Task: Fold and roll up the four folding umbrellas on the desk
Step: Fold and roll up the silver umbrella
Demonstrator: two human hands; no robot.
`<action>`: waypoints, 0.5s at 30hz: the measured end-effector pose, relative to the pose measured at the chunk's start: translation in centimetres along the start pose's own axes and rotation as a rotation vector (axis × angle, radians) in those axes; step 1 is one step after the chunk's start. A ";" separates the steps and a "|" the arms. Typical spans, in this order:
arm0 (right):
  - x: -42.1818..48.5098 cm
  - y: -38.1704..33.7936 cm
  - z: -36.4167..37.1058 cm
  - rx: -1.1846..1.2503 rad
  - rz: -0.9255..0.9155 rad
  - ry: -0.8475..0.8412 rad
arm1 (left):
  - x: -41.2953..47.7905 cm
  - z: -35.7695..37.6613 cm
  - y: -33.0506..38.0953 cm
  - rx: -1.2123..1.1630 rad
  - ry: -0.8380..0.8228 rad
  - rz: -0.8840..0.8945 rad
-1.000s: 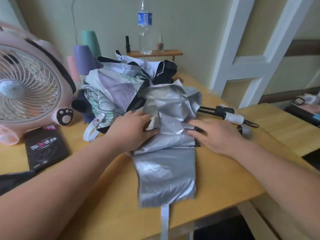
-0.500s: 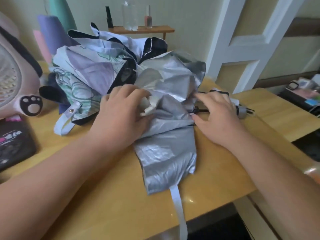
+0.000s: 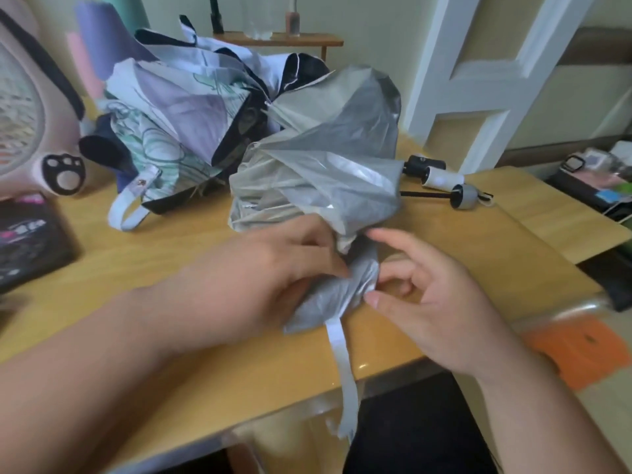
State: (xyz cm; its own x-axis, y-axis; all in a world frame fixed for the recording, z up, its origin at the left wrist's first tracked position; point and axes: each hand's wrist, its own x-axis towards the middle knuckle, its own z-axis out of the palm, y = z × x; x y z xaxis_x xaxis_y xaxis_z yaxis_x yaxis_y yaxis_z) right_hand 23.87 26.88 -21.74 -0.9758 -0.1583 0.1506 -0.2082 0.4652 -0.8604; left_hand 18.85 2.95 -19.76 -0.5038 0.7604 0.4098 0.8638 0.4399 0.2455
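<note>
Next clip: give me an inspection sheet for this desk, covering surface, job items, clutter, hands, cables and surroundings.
Surface: wooden desk, bare at the near left.
Job's things: silver umbrella crumpled, its strap hanging over the front edge; patterned umbrella heaped behind it; umbrella handles lying at right.
Clutter: pink fan and black box at left.
Grippers: left hand pressing the silver fabric; right hand open, fingertips at the fabric's edge.
Cables: nothing seen.
Surroundings: small shelf by the wall, white frame at right.
</note>
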 end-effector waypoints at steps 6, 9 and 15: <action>0.2 0.2 0.1 0.073 -0.003 0.037 | -1.4 -0.5 -1.5 -0.216 -0.243 -0.209; 0.3 0.6 0.2 0.035 -0.029 0.046 | -1.3 -0.7 -1.3 -0.207 -0.218 -0.189; 0.2 1.2 0.2 0.040 -0.092 0.054 | -0.7 -1.6 -0.3 -0.238 -0.280 -0.238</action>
State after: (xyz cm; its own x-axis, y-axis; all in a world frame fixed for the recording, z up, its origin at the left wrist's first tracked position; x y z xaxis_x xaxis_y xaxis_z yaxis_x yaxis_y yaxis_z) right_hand 23.39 27.24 -22.82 -0.9551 -0.1512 0.2549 -0.2954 0.4159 -0.8601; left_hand 18.94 1.46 -18.72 -0.6395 0.7654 0.0714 0.6815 0.5216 0.5133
